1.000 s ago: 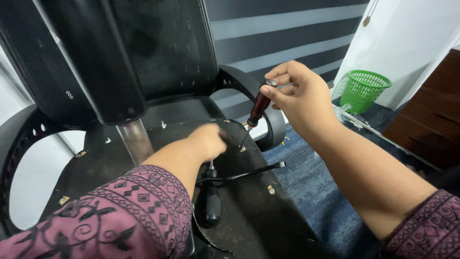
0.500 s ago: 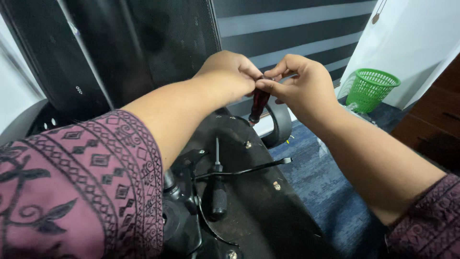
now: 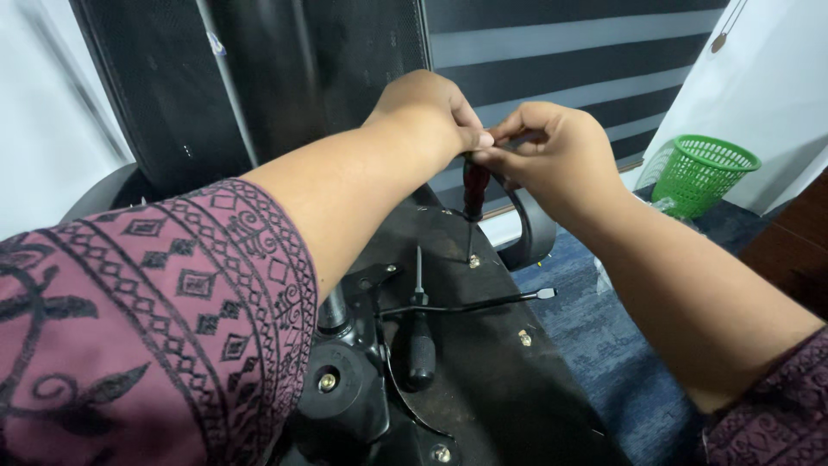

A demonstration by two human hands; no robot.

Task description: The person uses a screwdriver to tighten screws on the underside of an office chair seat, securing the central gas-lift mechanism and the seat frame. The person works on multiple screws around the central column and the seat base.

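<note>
1. At the far left, the person's left sleeve, maroon with a black geometric pattern, filled the lower corner of the view.
2. Behind it stood the black mesh chair back, upright against a white wall.
3. Low in the middle, the black chair mechanism sat bolted to the underside of the seat, which faced up, dark and flat.
4. A black-handled screwdriver lay loose on the seat underside just right of the mechanism, its tip pointing away from the camera.
5. A thin black lever ran across the seat just beyond that tool, ending in a small light tip.
6. The left hand was clenched around the top of the red-handled screwdriver.
7. That screwdriver stood upright, its tip set on a screw in the seat underside.
8. The right hand pinched the same handle top, its fingers meeting the left hand's.
9. At the far right, a green plastic basket stood on the floor, well apart from the chair.
</note>
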